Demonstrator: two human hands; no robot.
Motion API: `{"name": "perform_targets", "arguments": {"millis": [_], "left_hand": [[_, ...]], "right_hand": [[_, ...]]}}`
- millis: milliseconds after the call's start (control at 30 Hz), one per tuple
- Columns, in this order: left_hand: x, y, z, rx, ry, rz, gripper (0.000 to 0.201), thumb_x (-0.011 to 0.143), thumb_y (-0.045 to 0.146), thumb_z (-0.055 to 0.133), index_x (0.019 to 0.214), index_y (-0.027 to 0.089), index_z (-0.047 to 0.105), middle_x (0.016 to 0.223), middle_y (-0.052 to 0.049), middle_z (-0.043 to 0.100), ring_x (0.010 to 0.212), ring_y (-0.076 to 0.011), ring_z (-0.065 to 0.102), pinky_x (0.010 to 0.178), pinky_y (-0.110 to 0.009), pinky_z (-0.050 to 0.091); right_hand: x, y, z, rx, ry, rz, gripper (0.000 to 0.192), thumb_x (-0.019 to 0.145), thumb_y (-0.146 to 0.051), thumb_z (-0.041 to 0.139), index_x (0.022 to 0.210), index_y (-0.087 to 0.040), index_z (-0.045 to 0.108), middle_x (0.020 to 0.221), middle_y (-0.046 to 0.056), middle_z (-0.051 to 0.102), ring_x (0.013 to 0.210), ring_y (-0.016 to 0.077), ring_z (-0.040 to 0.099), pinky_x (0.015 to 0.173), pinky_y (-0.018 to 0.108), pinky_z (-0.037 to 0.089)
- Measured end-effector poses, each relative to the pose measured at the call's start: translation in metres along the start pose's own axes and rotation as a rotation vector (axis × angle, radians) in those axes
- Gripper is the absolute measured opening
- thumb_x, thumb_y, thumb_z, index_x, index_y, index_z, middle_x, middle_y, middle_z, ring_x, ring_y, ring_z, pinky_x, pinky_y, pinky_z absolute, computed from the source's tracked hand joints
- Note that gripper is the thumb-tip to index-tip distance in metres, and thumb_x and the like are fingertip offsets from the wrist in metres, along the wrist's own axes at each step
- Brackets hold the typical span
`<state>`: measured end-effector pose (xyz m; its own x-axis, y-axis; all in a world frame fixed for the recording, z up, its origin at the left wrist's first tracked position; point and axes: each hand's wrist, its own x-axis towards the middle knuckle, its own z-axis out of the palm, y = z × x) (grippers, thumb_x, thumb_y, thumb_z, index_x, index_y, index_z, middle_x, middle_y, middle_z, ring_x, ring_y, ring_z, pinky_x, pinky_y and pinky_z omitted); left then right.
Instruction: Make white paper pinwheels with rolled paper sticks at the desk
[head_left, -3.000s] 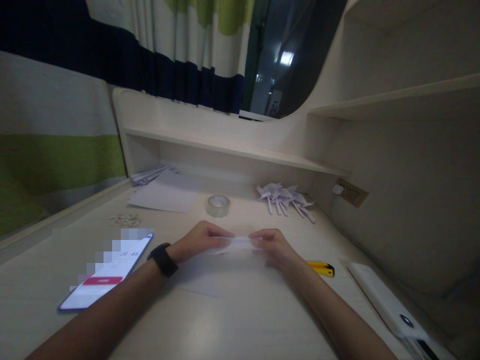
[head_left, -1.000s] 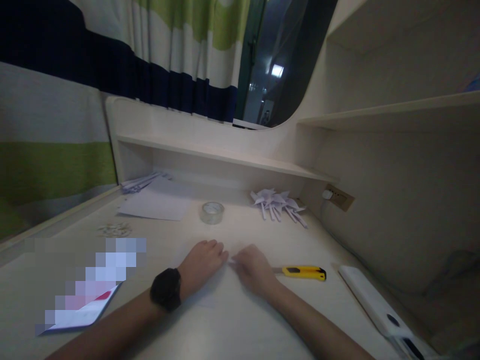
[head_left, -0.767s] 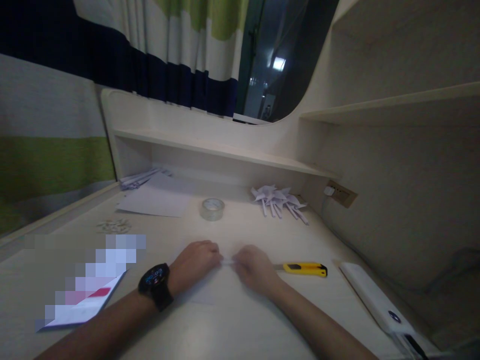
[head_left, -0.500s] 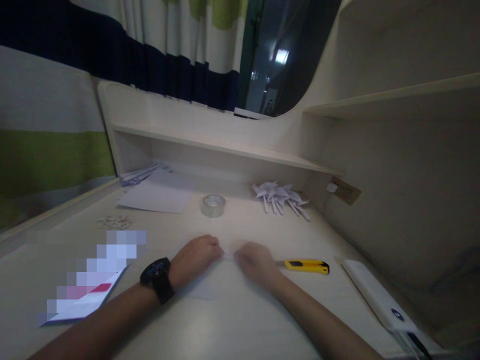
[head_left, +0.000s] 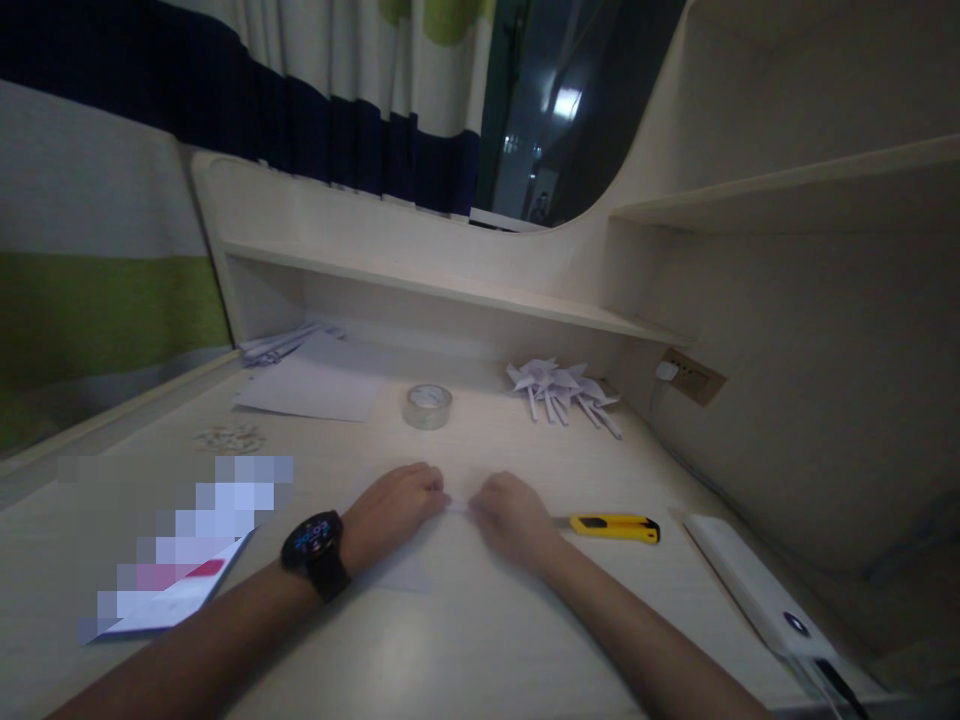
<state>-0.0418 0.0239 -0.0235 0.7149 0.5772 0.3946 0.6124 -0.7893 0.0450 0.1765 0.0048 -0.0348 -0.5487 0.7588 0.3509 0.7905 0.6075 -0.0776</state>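
Striped curtains [head_left: 360, 140] hang beside a dark window above a pale desk [head_left: 487, 645], where two bare hands meet over paper. The left hand [head_left: 395, 508], below a black watch [head_left: 313, 548], and the right hand [head_left: 512, 515] are both curled narrow, pinching a thin white strip [head_left: 457, 506] that shows in the small gap between them; the fingertips themselves are hidden. A sheet [head_left: 403, 574] lies partly under the left hand. Just beside the right wrist sits a yellow cutter [head_left: 619, 528], its blade end passing out of sight behind the hand; whether they touch cannot be told. That is the likeliest hazard: a backward slip of the wrist could meet the edge. Uneven pressure from the two pinches could skew or crease the strip, and a hard pull could tear it. A sweep of the left forearm might jog the phone [head_left: 176, 608]. Tape [head_left: 427, 409] and paper pinwheels [head_left: 553, 382] lie beyond, well apart from the fingers.
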Motion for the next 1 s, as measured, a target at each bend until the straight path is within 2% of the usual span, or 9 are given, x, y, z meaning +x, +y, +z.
{"name": "perform_targets", "arguments": {"millis": [200,500,633,1000], "left_hand": [[-0.001,-0.001,-0.002,0.021,-0.062,0.026,0.015,0.091,0.016,0.050,0.087,0.017,0.064,0.082,-0.005,0.060,0.077,-0.0187,0.054,0.066,-0.029,0.039],[0.000,-0.001,-0.006,-0.052,-0.100,-0.053,0.016,0.089,0.016,0.049,0.078,0.016,0.061,0.077,-0.004,0.059,0.072,-0.0177,0.056,0.062,-0.027,0.038],[-0.001,-0.005,-0.013,-0.071,-0.104,-0.026,0.012,0.088,0.015,0.049,0.082,0.018,0.060,0.077,-0.002,0.059,0.071,-0.0169,0.057,0.060,-0.026,0.037],[-0.003,-0.016,-0.009,-0.047,-0.109,0.011,0.025,0.088,0.013,0.047,0.072,0.017,0.066,0.074,-0.004,0.064,0.070,-0.0169,0.058,0.063,-0.027,0.038]], "right_hand": [[0.001,-0.001,-0.003,-0.017,-0.071,0.053,0.010,0.084,-0.019,0.057,0.088,-0.018,0.067,0.081,0.004,0.062,0.076,0.0161,0.055,0.068,0.026,0.039],[0.006,-0.002,-0.013,0.008,-0.147,0.085,0.007,0.084,-0.019,0.058,0.084,-0.018,0.065,0.082,0.003,0.062,0.076,0.0154,0.057,0.067,0.025,0.038],[0.006,0.000,-0.013,0.018,-0.182,0.097,0.007,0.083,-0.019,0.059,0.084,-0.017,0.066,0.082,0.004,0.063,0.078,0.0159,0.058,0.068,0.025,0.038],[0.001,0.005,-0.010,0.057,-0.064,0.068,0.008,0.082,-0.015,0.058,0.080,-0.017,0.066,0.080,0.003,0.062,0.075,0.0148,0.056,0.068,0.024,0.039]]}}
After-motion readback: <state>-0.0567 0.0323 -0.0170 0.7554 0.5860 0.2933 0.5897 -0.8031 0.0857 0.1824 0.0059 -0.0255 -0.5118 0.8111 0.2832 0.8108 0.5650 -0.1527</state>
